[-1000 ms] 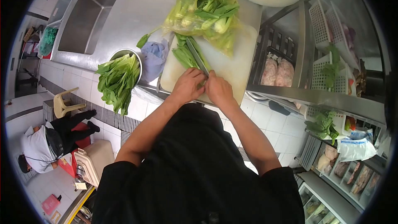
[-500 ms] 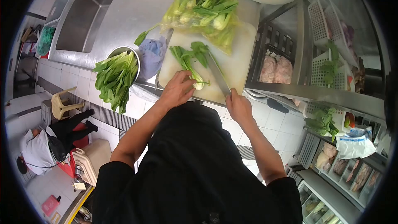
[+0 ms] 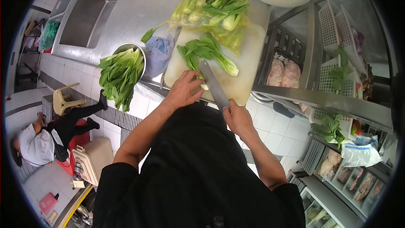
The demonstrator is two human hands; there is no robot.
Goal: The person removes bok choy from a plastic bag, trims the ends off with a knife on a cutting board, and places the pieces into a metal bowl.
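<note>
My left hand (image 3: 184,88) is closed on a bok choy piece (image 3: 189,57) at the front of the white cutting board (image 3: 249,69); its pale base pokes out by my fingertips. My right hand (image 3: 238,117) grips the handle of a broad-bladed kitchen knife (image 3: 216,86). The blade slants up and left over the board, close beside my left fingers. Another bok choy piece (image 3: 219,55) lies past the knife, its pale base to the right. At the board's far side sits a yellow plastic bag (image 3: 185,9) holding more bok choy.
Left of the board are a crumpled blue cloth (image 3: 157,55) and a metal bowl (image 3: 145,59) heaped with leafy greens (image 3: 122,74). A sink (image 3: 84,21) is farther left. Meat packs (image 3: 283,72) and white baskets (image 3: 331,76) stand right. A person (image 3: 38,145) is at lower left.
The knife has shifted left, nearer my left fingers. One bok choy piece now lies to the right, beyond the blade, apart from the piece under my left hand. The view has shifted slightly.
</note>
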